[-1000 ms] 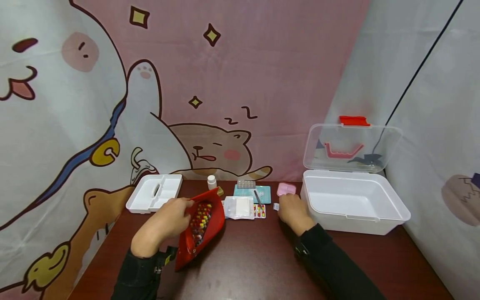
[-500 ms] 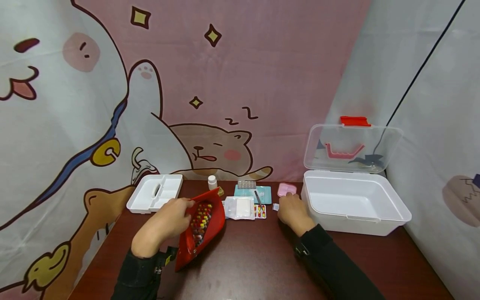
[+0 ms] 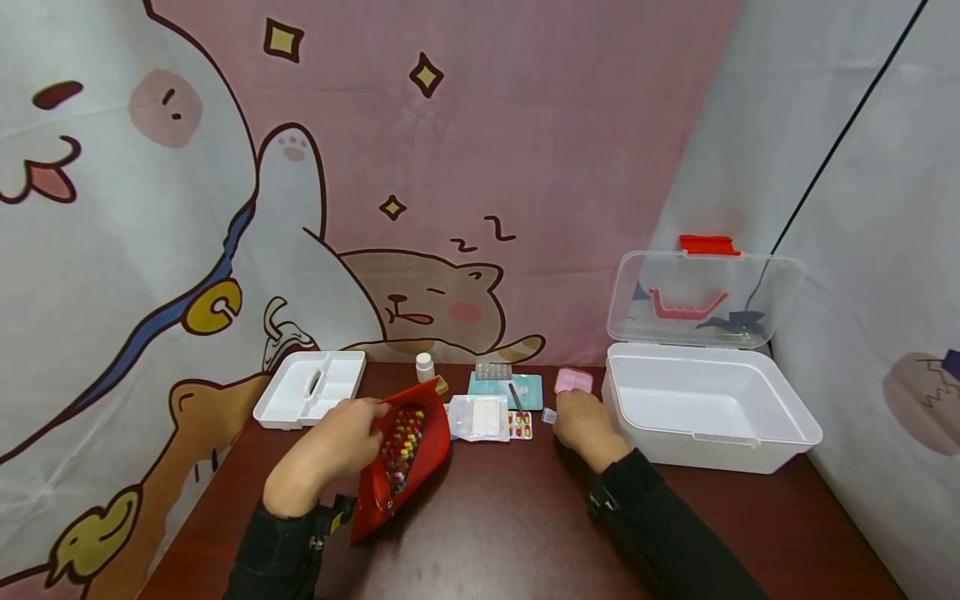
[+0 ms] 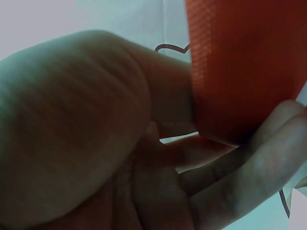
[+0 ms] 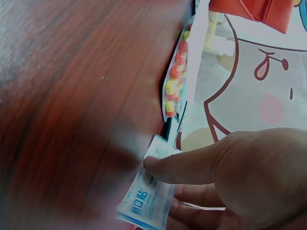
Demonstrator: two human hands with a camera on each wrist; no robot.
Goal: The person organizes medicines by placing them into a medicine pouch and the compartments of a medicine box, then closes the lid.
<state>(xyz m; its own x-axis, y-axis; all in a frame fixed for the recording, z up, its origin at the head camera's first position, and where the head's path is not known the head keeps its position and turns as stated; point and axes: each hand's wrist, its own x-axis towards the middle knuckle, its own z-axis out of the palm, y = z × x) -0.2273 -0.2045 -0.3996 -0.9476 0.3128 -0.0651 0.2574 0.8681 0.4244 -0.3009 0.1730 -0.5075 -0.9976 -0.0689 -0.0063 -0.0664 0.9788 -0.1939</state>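
Note:
My left hand [image 3: 345, 437] grips the edge of a red pouch [image 3: 435, 442], tilted with its mouth open. Blister packs of red and yellow capsules [image 3: 401, 437] show inside it. In the left wrist view, the fingers curl round the red fabric [image 4: 244, 67]. My right hand [image 3: 588, 429] is at the table's right, in front of a small pink pill case [image 3: 573, 380]. Between its thumb and fingers it pinches a wrapped adhesive bandage [image 5: 149, 194], white with blue print. The fingertips behind the wrapper are partly hidden.
A white plastic box [image 3: 720, 450] with its clear lid raised stands right. A white tray [image 3: 292, 387] lies left. Between them are a white bottle [image 3: 424, 367], a teal packet [image 3: 531, 388], tweezers [image 3: 516, 396], a clear-wrapped pad [image 3: 480, 417] and capsule blisters [image 3: 520, 426].
The bandage in my right hand has turned slightly and shows a little more to the left. My left hand and the red pouch stay in place.

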